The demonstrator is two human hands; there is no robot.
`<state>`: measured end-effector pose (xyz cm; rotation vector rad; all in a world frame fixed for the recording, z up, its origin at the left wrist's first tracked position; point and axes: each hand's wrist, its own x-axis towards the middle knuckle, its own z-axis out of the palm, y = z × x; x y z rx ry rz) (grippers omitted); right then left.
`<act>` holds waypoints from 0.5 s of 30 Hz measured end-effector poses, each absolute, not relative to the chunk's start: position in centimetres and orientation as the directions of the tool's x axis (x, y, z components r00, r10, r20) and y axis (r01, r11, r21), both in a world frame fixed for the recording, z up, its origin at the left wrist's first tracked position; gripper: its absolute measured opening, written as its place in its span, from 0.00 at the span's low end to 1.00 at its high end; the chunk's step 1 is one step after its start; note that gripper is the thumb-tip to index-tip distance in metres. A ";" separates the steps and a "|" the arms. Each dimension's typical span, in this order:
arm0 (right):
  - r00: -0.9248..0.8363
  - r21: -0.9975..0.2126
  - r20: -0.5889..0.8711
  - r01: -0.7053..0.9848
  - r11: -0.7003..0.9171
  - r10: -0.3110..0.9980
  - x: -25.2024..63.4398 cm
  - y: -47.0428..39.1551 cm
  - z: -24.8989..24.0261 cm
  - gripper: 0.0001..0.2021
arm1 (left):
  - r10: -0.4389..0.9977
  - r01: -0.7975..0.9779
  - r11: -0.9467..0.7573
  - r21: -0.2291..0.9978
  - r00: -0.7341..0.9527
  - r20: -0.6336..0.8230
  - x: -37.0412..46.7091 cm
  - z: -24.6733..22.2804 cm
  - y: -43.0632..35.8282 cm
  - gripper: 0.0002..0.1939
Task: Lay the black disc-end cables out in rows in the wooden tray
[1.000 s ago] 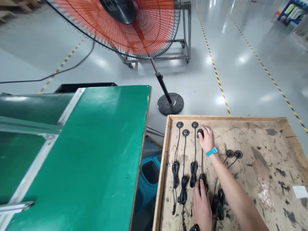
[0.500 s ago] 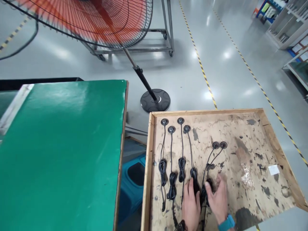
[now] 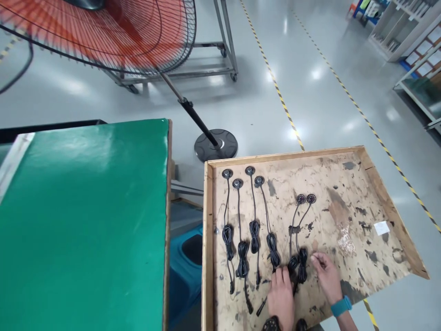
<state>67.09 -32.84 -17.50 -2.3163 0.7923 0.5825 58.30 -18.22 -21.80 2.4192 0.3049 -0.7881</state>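
Observation:
Several black cables lie in a shallow wooden tray, each with a round disc end and a tied coil along its length. My left hand is low in the tray with its fingers closed at a coiled cable, hiding part of it. Just above these fingers is another coiled cable. My right hand is to the right, apart from the nearest cable coil. Its thumb and forefinger are pinched together; whatever is between them is too small to make out.
A green-topped table stands to the left, with a blue plastic container in the gap. Beyond are a floor fan on a round base and a wheeled metal frame. A white paper piece lies in the tray.
My right hand has moved away rightward from the right-hand cable coils, its fingers now pinched. My left hand has uncovered the fourth coil from the left. The view has shifted slightly.

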 end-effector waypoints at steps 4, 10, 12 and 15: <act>0.802 -0.367 -0.401 -0.584 -0.724 -0.443 70.9 -33.4 -17.2 0.25 | 0.089 0.480 -0.740 0.471 0.765 -0.638 59.5 -20.8 -17.7 0.19; 0.940 -0.324 -0.279 -0.287 -0.902 -0.199 82.7 -27.2 -21.4 0.31 | 0.155 0.613 -0.566 0.551 0.736 -0.659 60.0 -19.1 -17.1 0.22; 0.937 -0.165 -0.303 -0.232 -0.959 -0.174 85.9 -25.5 -23.2 0.29 | 0.163 0.620 -0.559 0.551 0.733 -0.660 59.8 -19.2 -17.2 0.23; 0.912 -0.053 -0.376 -0.200 -0.978 -0.166 88.6 -24.1 -24.7 0.18 | 0.225 0.653 -0.540 0.531 0.720 -0.657 59.5 -19.4 -17.3 0.25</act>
